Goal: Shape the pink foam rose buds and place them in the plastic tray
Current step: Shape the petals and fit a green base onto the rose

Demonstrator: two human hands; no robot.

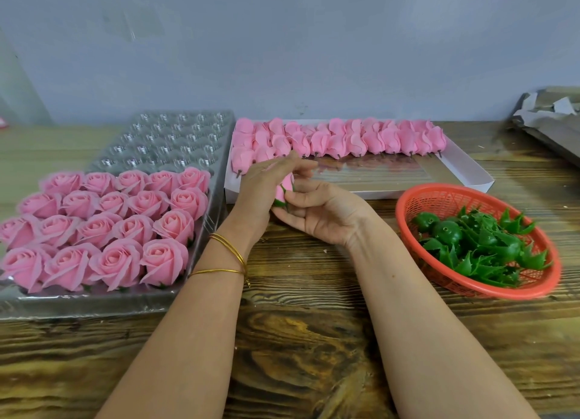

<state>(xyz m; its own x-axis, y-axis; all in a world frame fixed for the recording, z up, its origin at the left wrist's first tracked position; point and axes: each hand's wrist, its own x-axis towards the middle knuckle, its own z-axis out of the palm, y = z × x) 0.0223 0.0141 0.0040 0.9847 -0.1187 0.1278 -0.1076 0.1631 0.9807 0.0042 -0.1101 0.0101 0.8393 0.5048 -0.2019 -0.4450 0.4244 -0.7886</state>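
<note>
A pink foam rose bud [285, 188] with a green base sits between my two hands above the table's middle. My left hand [266, 187] wraps it from the left, fingers over its top. My right hand [320, 213] cups it from below and the right, thumb on the green base. The clear plastic tray [175, 136] lies at left; several shaped pink roses [103, 230] fill its near rows, and the far cups hold nothing. Unshaped pink buds [339, 139] lie in rows in a white box [467, 170] behind my hands.
A red mesh basket [408, 208] at right holds several green plastic calyxes [480, 246]. Folded grey cardboard [552, 117] lies at the far right. A grey wall runs behind the wooden table [301, 340].
</note>
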